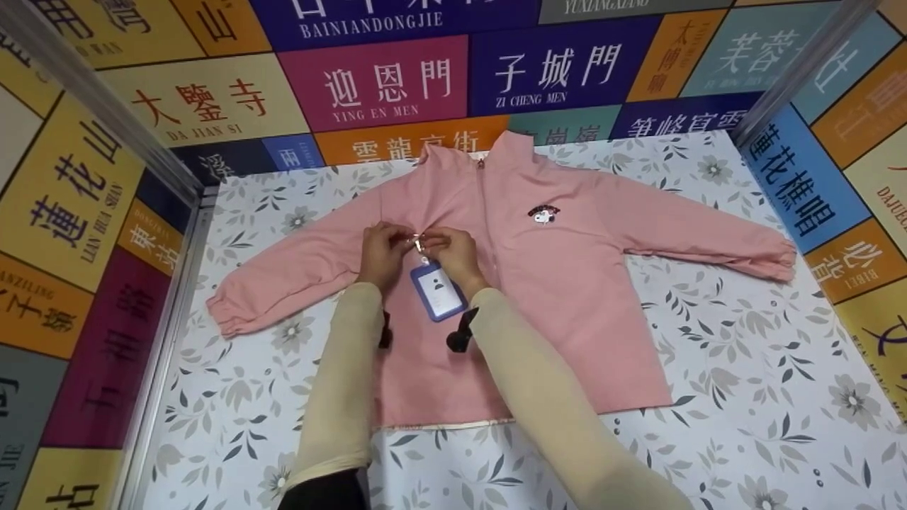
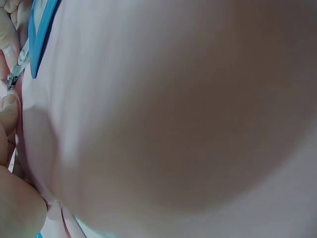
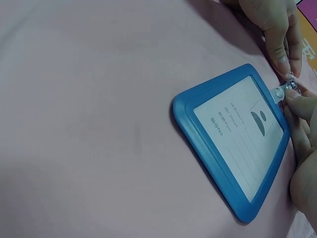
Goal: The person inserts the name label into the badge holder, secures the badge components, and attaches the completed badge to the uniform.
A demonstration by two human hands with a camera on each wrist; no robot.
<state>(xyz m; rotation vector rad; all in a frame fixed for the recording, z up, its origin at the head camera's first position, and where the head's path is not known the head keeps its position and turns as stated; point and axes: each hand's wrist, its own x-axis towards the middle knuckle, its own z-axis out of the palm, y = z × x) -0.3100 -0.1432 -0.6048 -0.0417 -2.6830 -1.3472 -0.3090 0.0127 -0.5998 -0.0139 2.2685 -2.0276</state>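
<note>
A pink zip-up jacket (image 1: 560, 304) lies spread flat, front side up. On its chest, on the left side of the view, my left hand (image 1: 382, 255) pinches a small fold of the cloth between thumb and fingers. My right hand (image 1: 457, 255) meets it there, its thumb and fingers pinching the metal clip (image 3: 291, 85) of an ID badge. From the clip's strap hangs the blue-framed badge holder (image 3: 210, 144), flat over the jacket with a white card (image 3: 242, 134) inside. In the left wrist view the clip (image 2: 15, 74) sits right at the pinched fold, between both hands' fingertips.
Under the jacket is a table covered with a white floral cloth (image 1: 234, 397). Colourful panels (image 1: 382, 85) with printed characters stand behind and at both sides, with metal posts (image 1: 127, 113) at the corners. A dog patch (image 1: 544, 214) decorates the jacket's other chest side.
</note>
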